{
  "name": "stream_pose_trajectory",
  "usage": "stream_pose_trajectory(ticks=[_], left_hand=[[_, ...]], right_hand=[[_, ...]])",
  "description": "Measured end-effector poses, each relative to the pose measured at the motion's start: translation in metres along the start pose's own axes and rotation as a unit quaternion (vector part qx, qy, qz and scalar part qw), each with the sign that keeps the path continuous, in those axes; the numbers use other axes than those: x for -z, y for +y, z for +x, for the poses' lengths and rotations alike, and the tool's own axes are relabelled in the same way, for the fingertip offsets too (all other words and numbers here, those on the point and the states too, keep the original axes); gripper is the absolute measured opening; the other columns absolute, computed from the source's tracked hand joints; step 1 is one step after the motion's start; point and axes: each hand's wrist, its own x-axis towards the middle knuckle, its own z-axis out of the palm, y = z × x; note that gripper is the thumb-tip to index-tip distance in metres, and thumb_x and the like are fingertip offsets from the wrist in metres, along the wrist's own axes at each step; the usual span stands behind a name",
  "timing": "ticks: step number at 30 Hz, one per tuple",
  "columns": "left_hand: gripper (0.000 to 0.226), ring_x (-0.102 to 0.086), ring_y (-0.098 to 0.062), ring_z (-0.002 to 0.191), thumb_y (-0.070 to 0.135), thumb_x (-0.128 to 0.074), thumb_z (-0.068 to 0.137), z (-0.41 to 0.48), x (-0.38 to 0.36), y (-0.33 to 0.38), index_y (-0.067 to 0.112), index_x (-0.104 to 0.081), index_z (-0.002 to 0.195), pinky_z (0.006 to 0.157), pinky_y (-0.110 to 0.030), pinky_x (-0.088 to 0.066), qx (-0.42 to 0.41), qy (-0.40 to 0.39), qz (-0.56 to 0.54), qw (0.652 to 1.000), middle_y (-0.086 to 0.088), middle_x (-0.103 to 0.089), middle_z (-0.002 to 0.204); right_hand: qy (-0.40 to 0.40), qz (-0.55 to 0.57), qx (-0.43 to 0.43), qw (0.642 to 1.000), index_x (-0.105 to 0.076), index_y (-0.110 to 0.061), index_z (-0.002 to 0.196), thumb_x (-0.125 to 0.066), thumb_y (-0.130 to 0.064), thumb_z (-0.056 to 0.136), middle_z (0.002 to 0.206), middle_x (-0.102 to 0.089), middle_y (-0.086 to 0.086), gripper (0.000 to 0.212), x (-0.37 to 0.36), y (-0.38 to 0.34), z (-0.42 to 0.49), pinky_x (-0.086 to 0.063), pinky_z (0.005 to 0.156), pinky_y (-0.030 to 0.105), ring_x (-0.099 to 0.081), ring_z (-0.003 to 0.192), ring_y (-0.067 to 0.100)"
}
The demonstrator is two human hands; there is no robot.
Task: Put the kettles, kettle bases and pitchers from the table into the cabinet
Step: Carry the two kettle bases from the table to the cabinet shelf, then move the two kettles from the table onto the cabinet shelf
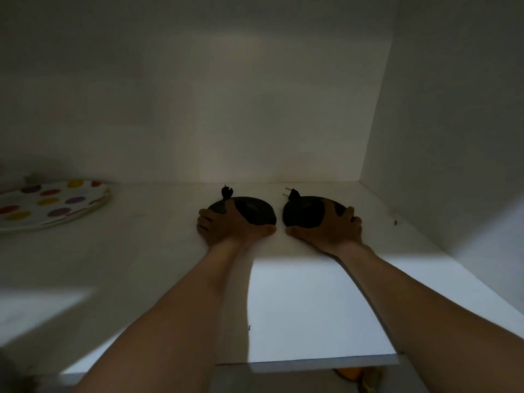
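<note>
Each hand grips one round black plastic kettle base: left hand (226,226) holds one (255,212), right hand (334,231) the other (303,215), on the white cabinet shelf (297,293). A polka-dot plate (51,204) sits at nine o'clock. No kettles or pitchers are shelved in view, so most work likely remains.

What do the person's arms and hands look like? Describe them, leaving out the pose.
Both forearms are bare, with no sleeves in view. The left hand and right hand wear no gloves, and no watch, bracelet or ring is visible, though the cabinet is dim. Nails are too dark to judge.
</note>
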Motion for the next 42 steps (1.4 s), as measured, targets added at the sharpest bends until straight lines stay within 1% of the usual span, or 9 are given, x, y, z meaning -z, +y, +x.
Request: stream_pose_trajectory(ticks=[6, 9, 14, 19, 21, 24, 29, 34, 42], left_hand=[[0.151, 0.012, -0.045, 0.15, 0.07, -0.083, 0.052, -0.026, 0.021, -0.005, 0.031, 0.022, 0.153, 0.12, -0.056, -0.003, 0.011, -0.042, 0.01, 0.999, -0.03, 0.024, 0.158], [0.136, 0.001, -0.046, 0.15, 0.069, -0.077, 0.063, -0.051, 0.036, -0.01, 0.024, 0.012, 0.156, 0.121, -0.056, -0.005, -0.009, -0.011, 0.006, 1.0, -0.03, 0.011, 0.161], [0.085, -0.035, -0.045, 0.135, 0.065, -0.054, 0.087, -0.114, 0.051, -0.017, 0.01, -0.031, 0.148, 0.115, -0.051, -0.028, -0.055, 0.114, 0.061, 0.99, -0.026, -0.028, 0.15], [0.073, -0.024, -0.039, 0.145, 0.056, -0.043, 0.097, -0.203, 0.06, -0.041, 0.009, -0.028, 0.151, 0.119, -0.05, -0.017, -0.047, 0.234, 0.081, 0.968, -0.024, -0.022, 0.158], [0.072, -0.018, -0.037, 0.149, 0.053, -0.043, 0.098, -0.245, 0.066, -0.065, 0.01, -0.025, 0.152, 0.121, -0.051, -0.014, -0.039, 0.254, 0.096, 0.962, -0.024, -0.017, 0.161], [0.074, -0.012, -0.037, 0.151, 0.054, -0.042, 0.098, -0.31, 0.084, -0.109, 0.013, -0.019, 0.155, 0.121, -0.055, -0.009, 0.0, 0.259, 0.126, 0.957, -0.021, -0.01, 0.164], [0.079, -0.006, -0.038, 0.152, 0.058, -0.037, 0.098, -0.418, 0.128, -0.181, 0.016, -0.008, 0.158, 0.121, -0.057, -0.007, 0.135, 0.291, 0.166, 0.933, -0.019, -0.002, 0.165], [0.075, -0.012, -0.04, 0.15, 0.056, -0.037, 0.098, -0.533, 0.17, -0.248, 0.015, -0.014, 0.157, 0.118, -0.059, -0.01, 0.239, 0.33, 0.182, 0.895, -0.02, -0.007, 0.164], [0.075, -0.016, -0.04, 0.148, 0.055, -0.041, 0.097, -0.736, 0.21, -0.351, 0.015, -0.017, 0.156, 0.117, -0.062, -0.012, 0.413, 0.342, 0.187, 0.823, -0.02, -0.012, 0.163]], right_hand=[[-0.026, -0.017, -0.017, 0.999, 0.02, -0.039, 0.153, -0.07, -0.085, 0.052, 0.163, 0.017, 0.022, 0.143, 0.013, -0.004, -0.015, -0.01, 0.12, 0.061, 0.003, 0.151, 0.046], [-0.014, 0.003, 0.007, 1.0, 0.011, -0.037, 0.155, -0.069, -0.082, 0.059, 0.164, 0.011, 0.02, 0.132, 0.024, -0.003, -0.034, -0.011, 0.12, 0.06, -0.002, 0.15, 0.044], [0.049, 0.022, 0.122, 0.991, -0.008, -0.026, 0.156, -0.058, -0.075, 0.077, 0.157, -0.015, 0.025, 0.106, 0.029, -0.011, -0.081, -0.02, 0.117, 0.057, -0.019, 0.143, 0.047], [0.088, 0.061, 0.249, 0.963, -0.01, -0.024, 0.157, -0.05, -0.059, 0.093, 0.162, -0.011, 0.023, 0.083, 0.019, -0.026, -0.156, -0.013, 0.121, 0.057, -0.009, 0.149, 0.044], [0.07, 0.064, 0.296, 0.95, -0.013, -0.029, 0.157, -0.047, -0.057, 0.094, 0.164, -0.008, 0.02, 0.076, 0.012, -0.029, -0.194, -0.011, 0.121, 0.058, -0.006, 0.151, 0.043], [0.024, 0.082, 0.356, 0.931, -0.018, -0.038, 0.155, -0.043, -0.06, 0.094, 0.167, -0.005, 0.015, 0.07, -0.002, -0.038, -0.257, -0.011, 0.12, 0.058, -0.005, 0.152, 0.04], [-0.064, 0.077, 0.442, 0.891, -0.012, -0.046, 0.154, -0.039, -0.066, 0.093, 0.167, -0.002, 0.01, 0.07, -0.026, -0.072, -0.37, -0.01, 0.12, 0.061, -0.005, 0.152, 0.04], [-0.161, 0.079, 0.504, 0.845, -0.006, -0.049, 0.154, -0.037, -0.068, 0.093, 0.168, 0.005, 0.009, 0.072, -0.05, -0.104, -0.495, -0.008, 0.119, 0.063, -0.003, 0.153, 0.04], [-0.285, 0.095, 0.589, 0.75, -0.017, -0.045, 0.153, -0.04, -0.064, 0.094, 0.167, -0.011, 0.007, 0.066, -0.083, -0.13, -0.706, -0.022, 0.114, 0.061, -0.02, 0.149, 0.038]])
